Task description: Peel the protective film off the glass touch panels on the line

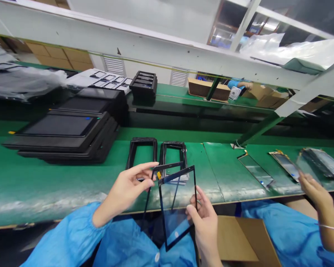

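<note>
My right hand grips the right edge of a thin glass touch panel with a black border, held upright over my lap. My left hand pinches a second thin panel or film just behind the first, thumb and fingers closed on its top left corner. Both hands hover at the near edge of the green conveyor belt. Two black rectangular frames lie on the belt just beyond my hands.
Stacks of black trays fill the belt at left. A co-worker's hand at the right reaches toward glass panels lying on the belt. A cardboard box sits below my right hand. A small black tray stack stands farther back.
</note>
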Motion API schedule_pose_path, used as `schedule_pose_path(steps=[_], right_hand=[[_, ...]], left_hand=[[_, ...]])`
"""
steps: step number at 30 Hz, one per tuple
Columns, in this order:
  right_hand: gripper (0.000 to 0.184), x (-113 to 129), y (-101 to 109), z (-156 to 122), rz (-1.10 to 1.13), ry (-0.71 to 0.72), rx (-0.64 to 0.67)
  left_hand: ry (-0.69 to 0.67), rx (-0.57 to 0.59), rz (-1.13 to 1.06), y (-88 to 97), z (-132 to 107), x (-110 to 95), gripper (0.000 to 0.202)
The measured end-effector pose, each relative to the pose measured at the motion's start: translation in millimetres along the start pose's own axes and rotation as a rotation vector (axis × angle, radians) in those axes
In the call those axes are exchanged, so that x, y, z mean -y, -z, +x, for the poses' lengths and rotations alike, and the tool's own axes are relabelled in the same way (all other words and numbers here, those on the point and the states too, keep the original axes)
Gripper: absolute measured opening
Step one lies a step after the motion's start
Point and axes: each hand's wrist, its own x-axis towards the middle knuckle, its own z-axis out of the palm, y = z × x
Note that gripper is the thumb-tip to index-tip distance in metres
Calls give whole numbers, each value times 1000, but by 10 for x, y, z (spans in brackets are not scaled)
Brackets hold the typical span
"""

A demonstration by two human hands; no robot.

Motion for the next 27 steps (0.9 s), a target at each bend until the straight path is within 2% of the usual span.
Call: schedule_pose_path(steps=[7,15,22,27], right_hand=[[64,-111,-23,-6,1,-22,34],[65,-119,-74,-48,-39,-18,37],[59,-129,-58,-91,-14,-36,47],[62,-146,-60,-122,-63,-7,20]], left_hand=[[9,-31,-108,-49,-82,131,42],[-6,-64,-153,-98,-90,221,40],[-21,-94,-177,-96,-124,221,35],[15,-55,-226,-124,-122,199,36]])
